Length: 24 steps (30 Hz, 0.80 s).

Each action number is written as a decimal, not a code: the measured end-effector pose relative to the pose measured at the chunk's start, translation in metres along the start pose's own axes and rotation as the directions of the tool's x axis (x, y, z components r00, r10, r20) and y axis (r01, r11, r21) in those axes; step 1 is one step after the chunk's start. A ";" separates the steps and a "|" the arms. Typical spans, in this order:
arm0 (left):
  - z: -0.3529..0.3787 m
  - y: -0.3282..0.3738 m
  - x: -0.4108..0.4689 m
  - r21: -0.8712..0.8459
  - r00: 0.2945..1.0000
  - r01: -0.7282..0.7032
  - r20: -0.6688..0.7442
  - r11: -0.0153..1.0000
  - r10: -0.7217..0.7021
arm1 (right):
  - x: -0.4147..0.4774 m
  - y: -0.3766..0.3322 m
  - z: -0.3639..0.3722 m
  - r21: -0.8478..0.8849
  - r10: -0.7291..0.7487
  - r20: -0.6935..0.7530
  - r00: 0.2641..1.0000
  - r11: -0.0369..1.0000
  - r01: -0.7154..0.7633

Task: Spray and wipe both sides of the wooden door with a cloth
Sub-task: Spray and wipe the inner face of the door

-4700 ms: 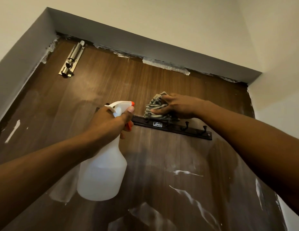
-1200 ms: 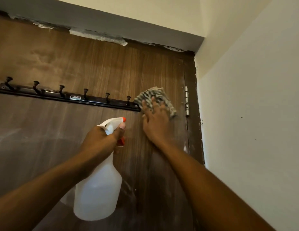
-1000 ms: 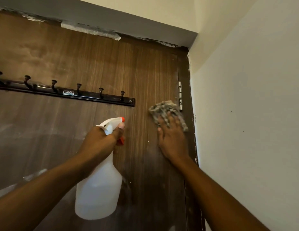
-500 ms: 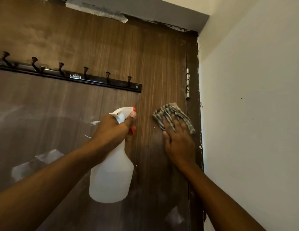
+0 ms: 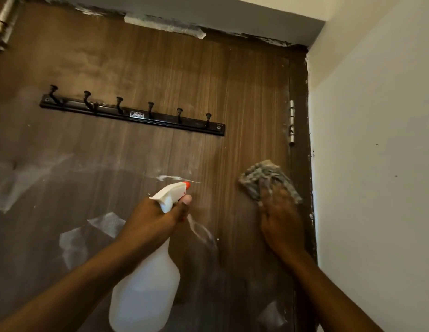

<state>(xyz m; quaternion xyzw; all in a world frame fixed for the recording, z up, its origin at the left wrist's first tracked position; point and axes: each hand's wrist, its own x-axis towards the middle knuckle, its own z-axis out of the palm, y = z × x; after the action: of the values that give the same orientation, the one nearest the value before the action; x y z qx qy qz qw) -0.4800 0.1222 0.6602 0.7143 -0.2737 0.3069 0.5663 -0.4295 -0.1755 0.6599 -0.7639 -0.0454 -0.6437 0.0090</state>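
The right hand (image 5: 280,219) and the one cloth (image 5: 261,176) under its fingers are blurred. The fingers look flat, pressing the cloth against the wooden door (image 5: 160,68) near its hinge edge. To its left, apart from it, the left hand (image 5: 156,219) curls round one spray bottle (image 5: 146,283), hiding the neck and most of the trigger. Above the hands are one hook rail (image 5: 132,116) with six hooks and one hinge (image 5: 291,121). A bolt (image 5: 3,20) is cut off at the upper left.
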 end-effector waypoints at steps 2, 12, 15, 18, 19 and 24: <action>-0.010 -0.004 -0.001 -0.025 1.000 -0.006 -0.019 1.000 0.005 | 0.019 0.011 0.001 0.026 0.163 -0.064 0.985 0.987 -0.161; -0.040 -0.014 0.006 -0.110 0.996 -0.040 -0.083 0.993 0.030 | 0.043 -0.119 0.020 0.049 -0.064 0.047 0.997 0.997 0.062; -0.053 -0.020 0.002 -0.108 0.995 -0.044 -0.089 0.993 0.035 | 0.006 -0.100 0.017 -0.033 -0.186 0.019 0.982 0.982 0.186; -0.077 -0.029 0.003 -0.085 0.996 -0.049 -0.084 0.995 0.041 | 0.027 -0.087 0.015 -0.057 -0.028 -0.004 1.000 0.998 0.027; -0.084 -0.031 0.005 -0.088 0.995 -0.054 -0.089 0.995 0.046 | 0.042 -0.094 0.017 -0.046 0.042 -0.034 0.999 0.998 -0.044; -0.110 -0.031 0.019 -0.083 0.991 -0.087 -0.111 0.993 0.078 | 0.096 -0.181 0.036 0.026 0.071 -0.018 0.997 0.997 -0.070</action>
<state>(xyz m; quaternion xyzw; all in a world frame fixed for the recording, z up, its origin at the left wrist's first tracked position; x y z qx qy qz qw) -0.4585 0.2349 0.6734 0.6593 -0.2853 0.3557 0.5979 -0.3927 0.0131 0.7405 -0.7587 -0.0265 -0.6495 0.0418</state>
